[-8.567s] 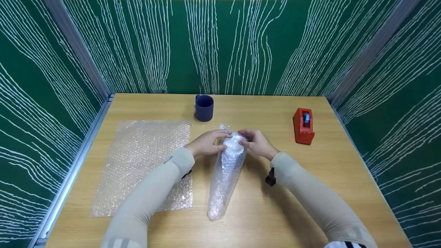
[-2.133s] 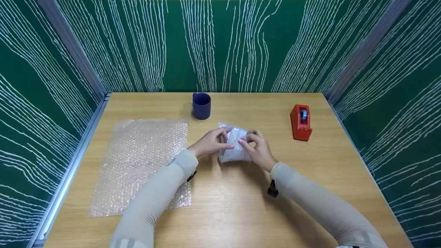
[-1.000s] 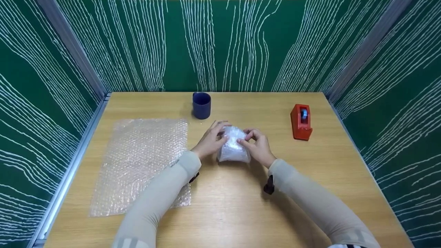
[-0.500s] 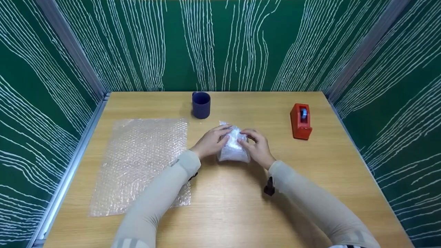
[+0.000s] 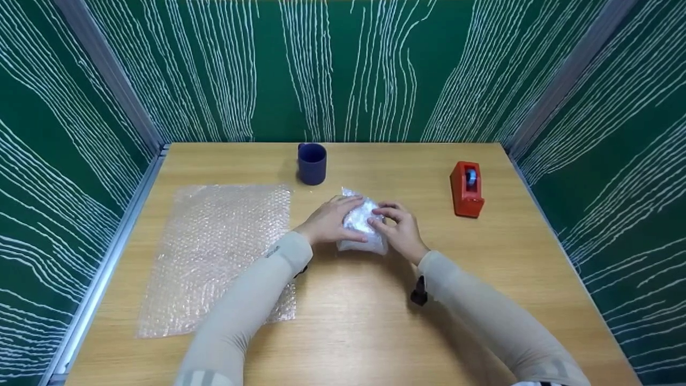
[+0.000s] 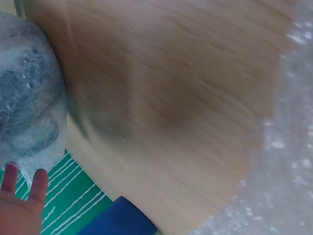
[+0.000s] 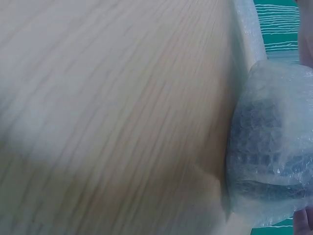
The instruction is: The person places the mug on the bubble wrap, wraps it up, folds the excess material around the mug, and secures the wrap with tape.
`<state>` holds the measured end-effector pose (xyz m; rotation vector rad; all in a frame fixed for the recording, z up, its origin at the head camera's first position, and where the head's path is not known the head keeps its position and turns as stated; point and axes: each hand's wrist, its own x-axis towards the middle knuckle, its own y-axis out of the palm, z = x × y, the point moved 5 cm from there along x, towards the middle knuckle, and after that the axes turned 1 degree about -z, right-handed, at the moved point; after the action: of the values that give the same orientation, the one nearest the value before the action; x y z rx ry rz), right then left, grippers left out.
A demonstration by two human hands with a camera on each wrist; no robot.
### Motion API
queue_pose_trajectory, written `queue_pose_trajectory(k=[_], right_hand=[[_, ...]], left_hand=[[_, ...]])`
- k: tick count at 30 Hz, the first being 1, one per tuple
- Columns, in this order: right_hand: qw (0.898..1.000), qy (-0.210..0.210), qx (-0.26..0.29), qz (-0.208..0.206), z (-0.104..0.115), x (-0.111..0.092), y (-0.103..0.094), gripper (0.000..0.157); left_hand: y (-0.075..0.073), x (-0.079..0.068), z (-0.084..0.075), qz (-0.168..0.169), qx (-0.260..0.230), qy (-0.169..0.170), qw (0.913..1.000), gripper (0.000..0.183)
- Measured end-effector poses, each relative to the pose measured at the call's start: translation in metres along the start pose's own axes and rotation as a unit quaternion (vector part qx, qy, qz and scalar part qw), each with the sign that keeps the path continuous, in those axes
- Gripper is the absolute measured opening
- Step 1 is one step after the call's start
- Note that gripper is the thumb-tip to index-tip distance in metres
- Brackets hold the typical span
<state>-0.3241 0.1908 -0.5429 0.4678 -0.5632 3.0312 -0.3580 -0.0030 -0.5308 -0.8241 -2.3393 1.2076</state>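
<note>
A compact bundle in bubble wrap [image 5: 360, 217] sits on the table between both hands. Something dark shows through its layers in the left wrist view [image 6: 29, 98] and the right wrist view [image 7: 266, 142], but its kind is hidden by the wrap. My left hand [image 5: 329, 221] spans the bundle from the left, fingers across its far side and thumb on its near part. From the right, my right hand [image 5: 399, 228] pinches the wrap at the bundle's upper right with thumb and bent forefinger.
A flat sheet of bubble wrap [image 5: 220, 241] lies on the left of the wooden table [image 5: 343, 343]. The dark blue mug [image 5: 312, 166] stands behind the bundle, and a red tape dispenser [image 5: 466, 193] stands at the back right. Green walls surround the table's sides and back.
The long wrap tail that stretched toward the front has been folded up into a compact bundle. Most recently my left thumb has moved down and right across it; my right hand stays nearly put.
</note>
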Motion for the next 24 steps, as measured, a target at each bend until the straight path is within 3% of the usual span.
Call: queue_pose_trajectory(k=[5,10,18,24], right_hand=[[0.999,0.007,0.017,0.033,-0.002,-0.001,-0.003,0.027],[0.998,0.005,0.021,0.06,-0.003,0.0,-0.012,0.032],[0.998,0.02,0.001,0.053,-0.009,0.004,-0.039,0.041],[0.997,0.047,-0.036,0.042,-0.019,0.005,-0.064,0.048]], left_hand=[[-0.002,0.003,-0.004,0.001,0.016,0.006,0.9999,0.102],[-0.002,0.005,-0.004,0.009,-0.001,0.006,0.9999,0.101],[-0.001,0.006,-0.001,0.012,-0.044,-0.015,0.9989,0.101],[-0.001,0.005,-0.002,0.01,-0.046,-0.019,0.9987,0.1]])
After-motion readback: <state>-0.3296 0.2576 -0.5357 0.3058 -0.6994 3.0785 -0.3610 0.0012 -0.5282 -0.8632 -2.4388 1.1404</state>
